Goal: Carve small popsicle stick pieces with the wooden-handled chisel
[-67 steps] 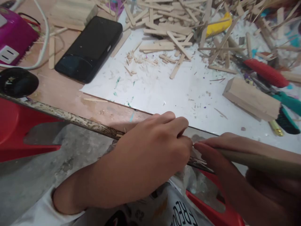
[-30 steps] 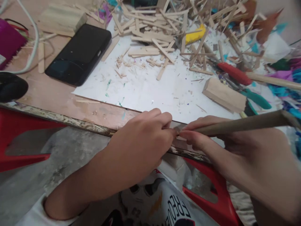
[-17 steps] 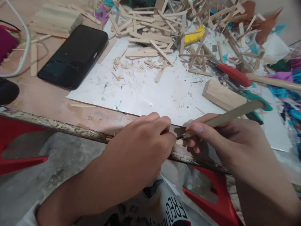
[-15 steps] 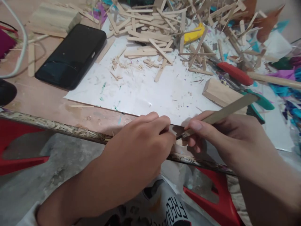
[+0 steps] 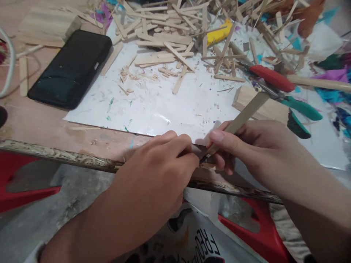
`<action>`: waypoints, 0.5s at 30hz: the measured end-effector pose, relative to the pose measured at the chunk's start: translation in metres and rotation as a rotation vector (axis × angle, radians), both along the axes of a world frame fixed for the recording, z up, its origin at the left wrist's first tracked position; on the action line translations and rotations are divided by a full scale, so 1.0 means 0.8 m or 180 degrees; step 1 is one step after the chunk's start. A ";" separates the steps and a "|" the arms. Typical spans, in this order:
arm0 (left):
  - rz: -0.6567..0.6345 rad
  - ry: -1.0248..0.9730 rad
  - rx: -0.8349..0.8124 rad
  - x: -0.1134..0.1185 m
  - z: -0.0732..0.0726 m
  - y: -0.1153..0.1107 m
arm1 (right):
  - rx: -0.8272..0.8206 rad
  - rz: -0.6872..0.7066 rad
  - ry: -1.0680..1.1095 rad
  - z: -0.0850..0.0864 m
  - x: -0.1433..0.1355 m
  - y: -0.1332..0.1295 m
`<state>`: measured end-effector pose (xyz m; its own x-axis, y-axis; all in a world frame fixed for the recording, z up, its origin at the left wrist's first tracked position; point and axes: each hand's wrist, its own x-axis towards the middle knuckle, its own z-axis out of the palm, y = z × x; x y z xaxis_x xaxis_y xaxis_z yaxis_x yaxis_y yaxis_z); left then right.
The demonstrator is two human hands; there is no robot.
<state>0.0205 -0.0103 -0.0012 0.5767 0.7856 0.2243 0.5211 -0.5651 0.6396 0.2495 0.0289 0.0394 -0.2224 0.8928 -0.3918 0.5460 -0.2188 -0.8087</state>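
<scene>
My right hand (image 5: 246, 146) is closed in a pen-like grip round a craft knife with a flat wooden handle (image 5: 240, 118). Its thin dark tip points down and left, close to the fingers of my left hand (image 5: 161, 164). That hand is curled, knuckles up, at the table's front edge, pressing on a pale wooden craft stick (image 5: 207, 166). Only a short piece of the stick shows between the two hands; my left fingers cover most of it. Whether the blade touches the wood is hard to see.
White paper (image 5: 164, 102) with wood shavings covers the tabletop. Behind lies a heap of craft sticks (image 5: 170, 40). A black phone (image 5: 71, 69) rests at left. At right are a wooden block (image 5: 263, 107) and red-and-green-handled pliers (image 5: 271, 77). Red stools (image 5: 255, 230) stand below.
The knife handle has tipped to a steeper angle, its upper end swinging left. My left hand keeps its grip at the table edge. The whole view has shifted slightly.
</scene>
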 end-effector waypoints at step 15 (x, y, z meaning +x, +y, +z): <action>-0.0033 -0.0027 0.0050 0.000 0.000 0.000 | 0.0936 -0.0322 -0.0145 -0.001 -0.001 -0.032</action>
